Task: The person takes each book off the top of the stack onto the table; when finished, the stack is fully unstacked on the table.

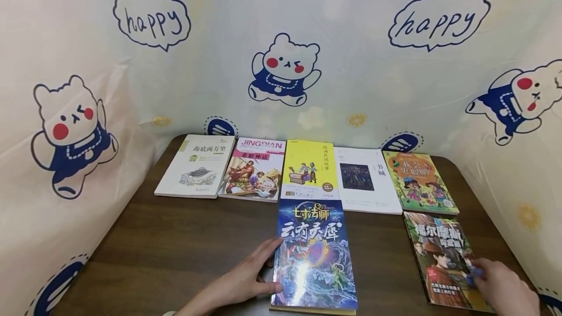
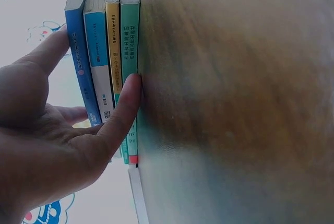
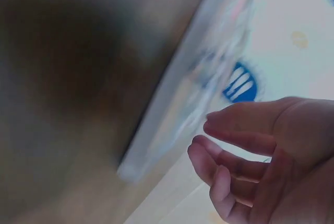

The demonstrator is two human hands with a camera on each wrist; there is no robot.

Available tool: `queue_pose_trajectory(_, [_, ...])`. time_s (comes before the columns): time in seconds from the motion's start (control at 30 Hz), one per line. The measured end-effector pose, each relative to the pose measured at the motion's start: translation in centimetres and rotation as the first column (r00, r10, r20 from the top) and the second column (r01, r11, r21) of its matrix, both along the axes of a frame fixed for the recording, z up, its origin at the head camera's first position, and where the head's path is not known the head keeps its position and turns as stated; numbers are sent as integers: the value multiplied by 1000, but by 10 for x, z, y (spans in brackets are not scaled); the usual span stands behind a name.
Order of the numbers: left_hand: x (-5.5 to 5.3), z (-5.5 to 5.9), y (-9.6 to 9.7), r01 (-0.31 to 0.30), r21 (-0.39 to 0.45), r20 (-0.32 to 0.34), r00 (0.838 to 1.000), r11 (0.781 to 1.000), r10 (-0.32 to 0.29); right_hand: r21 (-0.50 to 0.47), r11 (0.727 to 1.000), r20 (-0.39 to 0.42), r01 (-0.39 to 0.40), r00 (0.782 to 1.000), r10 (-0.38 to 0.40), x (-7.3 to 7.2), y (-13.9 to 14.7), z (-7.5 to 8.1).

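Observation:
My left hand [image 1: 252,272] rests against the left side of a stack of several books, topped by a blue fantasy-cover book [image 1: 313,257]. In the left wrist view one digit touches the blue spine [image 2: 83,72] on top, and another lies across the green spine [image 2: 130,41] nearest the table. My right hand [image 1: 505,284] is at the right edge of a detective-cover book [image 1: 443,262]. In the right wrist view its fingers [image 3: 229,169] are loosely bent, with a gap between fingertips and thumb; the book there is blurred.
A row lies along the table's far side: a white book [image 1: 197,165], a pink-topped book [image 1: 252,167], a yellow book [image 1: 309,167], another white book [image 1: 369,179] and an orange-green book [image 1: 421,184]. Patterned cloth [image 1: 342,77] surrounds the brown wooden table [image 1: 175,247].

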State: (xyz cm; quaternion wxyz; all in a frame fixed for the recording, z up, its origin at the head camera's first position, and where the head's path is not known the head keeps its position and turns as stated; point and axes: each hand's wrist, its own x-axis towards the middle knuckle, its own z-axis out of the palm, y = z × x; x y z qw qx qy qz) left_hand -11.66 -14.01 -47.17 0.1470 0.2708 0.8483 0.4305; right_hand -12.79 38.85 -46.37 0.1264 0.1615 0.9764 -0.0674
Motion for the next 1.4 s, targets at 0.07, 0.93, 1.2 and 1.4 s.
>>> queue_pose_trajectory(0.07, [0,0,-1,-3,-8,-6,1000,1000,3,-50,997,-32,-54,998,52,1,-14,6])
queue_pose_trajectory(0.93, [0,-1,2,-13,-46,-15,1000,999,12,-592,651,-253,-474,877,409,9,-186,25])
queue_pose_trajectory(1.2, [0,0,2,-8,-58,-12,1000,998,8,-684,589,-170,-430,880,444,12,-203,17])
queue_pose_trajectory(1.4, [0,-1,1,8,-14,11,1000,1000,-8,-655,651,-112,-384,901,419,11,-213,9])
